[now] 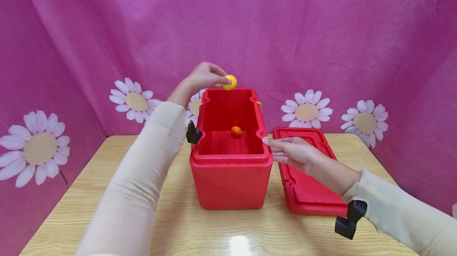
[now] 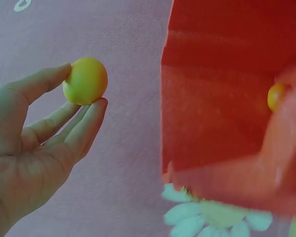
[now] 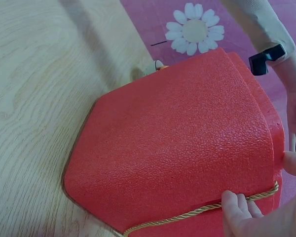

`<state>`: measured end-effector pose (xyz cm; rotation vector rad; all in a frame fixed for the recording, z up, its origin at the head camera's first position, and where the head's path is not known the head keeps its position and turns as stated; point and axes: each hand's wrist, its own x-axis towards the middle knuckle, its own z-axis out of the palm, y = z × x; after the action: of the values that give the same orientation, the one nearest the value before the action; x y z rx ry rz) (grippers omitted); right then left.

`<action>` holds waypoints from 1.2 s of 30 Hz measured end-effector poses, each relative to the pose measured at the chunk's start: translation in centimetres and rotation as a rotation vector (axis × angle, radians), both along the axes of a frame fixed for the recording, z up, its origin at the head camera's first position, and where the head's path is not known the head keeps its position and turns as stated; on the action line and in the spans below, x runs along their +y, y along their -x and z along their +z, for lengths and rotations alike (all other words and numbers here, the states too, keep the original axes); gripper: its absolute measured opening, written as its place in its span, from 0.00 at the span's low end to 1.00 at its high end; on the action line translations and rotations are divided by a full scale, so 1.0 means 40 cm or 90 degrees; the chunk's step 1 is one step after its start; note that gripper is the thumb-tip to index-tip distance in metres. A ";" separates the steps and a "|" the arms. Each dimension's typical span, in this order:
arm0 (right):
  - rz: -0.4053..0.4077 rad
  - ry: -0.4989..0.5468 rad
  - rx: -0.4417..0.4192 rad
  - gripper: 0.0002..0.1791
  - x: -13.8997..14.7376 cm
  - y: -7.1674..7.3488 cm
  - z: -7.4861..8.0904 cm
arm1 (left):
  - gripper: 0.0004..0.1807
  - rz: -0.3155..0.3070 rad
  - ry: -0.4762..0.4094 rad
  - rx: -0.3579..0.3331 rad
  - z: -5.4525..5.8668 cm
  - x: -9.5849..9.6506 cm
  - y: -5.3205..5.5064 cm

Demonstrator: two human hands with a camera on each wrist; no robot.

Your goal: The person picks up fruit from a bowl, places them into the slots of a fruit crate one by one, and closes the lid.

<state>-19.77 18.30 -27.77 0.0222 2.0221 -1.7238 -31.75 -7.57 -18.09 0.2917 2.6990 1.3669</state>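
My left hand (image 1: pixel 208 77) is raised over the far end of a red foam box (image 1: pixel 232 184), pinching a small yellow ball (image 1: pixel 230 82) between thumb and fingertips. In the left wrist view the ball (image 2: pixel 86 81) is smooth and round, apart from the box wall. The box stands without its lid, and a shiny orange-red round thing (image 1: pixel 236 132), like a tomato, lies on its floor. On the right side of the box, my right hand (image 1: pixel 294 151) holds the rim, thumb on top. Its fingers (image 3: pixel 233 207) lie against the outer wall at a gold cord (image 3: pixel 187 215).
The red lid (image 1: pixel 314 180) lies on the wooden table (image 1: pixel 171 224) to the right of the box, under my right forearm. A pink curtain (image 1: pixel 250 30) with printed daisies hangs behind. Something small and orange (image 3: pixel 161 67) peeks out beyond the box's edge.
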 end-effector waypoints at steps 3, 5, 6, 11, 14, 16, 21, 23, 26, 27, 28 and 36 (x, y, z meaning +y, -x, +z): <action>0.003 0.000 0.001 0.45 0.001 -0.003 0.001 | 0.23 -0.002 -0.050 -0.034 -0.009 0.013 0.011; -0.001 -0.003 -0.003 0.43 0.000 -0.004 0.002 | 0.23 -0.006 -0.090 -0.051 -0.016 0.023 0.019; -0.004 -0.004 -0.005 0.42 -0.001 -0.005 0.001 | 0.22 -0.005 -0.104 -0.060 -0.020 0.028 0.022; -0.006 -0.004 -0.010 0.38 -0.008 -0.013 0.000 | 0.22 0.008 -0.148 -0.096 -0.042 0.044 0.033; 0.000 -0.002 -0.006 0.38 -0.012 -0.017 -0.001 | 0.22 0.015 -0.151 -0.111 -0.060 0.043 0.037; 0.003 -0.003 -0.004 0.38 -0.012 -0.017 -0.002 | 0.22 0.020 -0.131 -0.115 -0.074 0.039 0.039; 0.005 -0.011 -0.003 0.38 -0.009 -0.019 -0.002 | 0.19 0.052 0.004 -0.080 -0.106 0.030 0.042; 0.004 -0.010 -0.005 0.38 -0.009 -0.019 -0.001 | 0.18 0.065 0.052 -0.065 -0.111 0.030 0.042; 0.004 -0.007 -0.007 0.38 -0.011 -0.020 -0.001 | 0.18 0.075 0.119 -0.048 -0.113 0.036 0.042; 0.005 -0.003 -0.007 0.38 -0.012 -0.019 -0.002 | 0.17 0.074 0.137 -0.043 -0.114 0.038 0.043; 0.005 0.002 -0.008 0.38 -0.012 -0.018 -0.003 | 0.17 0.072 0.156 -0.033 -0.115 0.040 0.043; 0.000 -0.003 -0.010 0.37 -0.011 -0.010 0.000 | 0.16 0.096 0.209 0.045 -0.087 0.063 0.041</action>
<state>-19.37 17.84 -27.79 0.0360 2.0157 -1.7128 -33.41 -5.06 -21.57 0.1100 2.9952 0.9343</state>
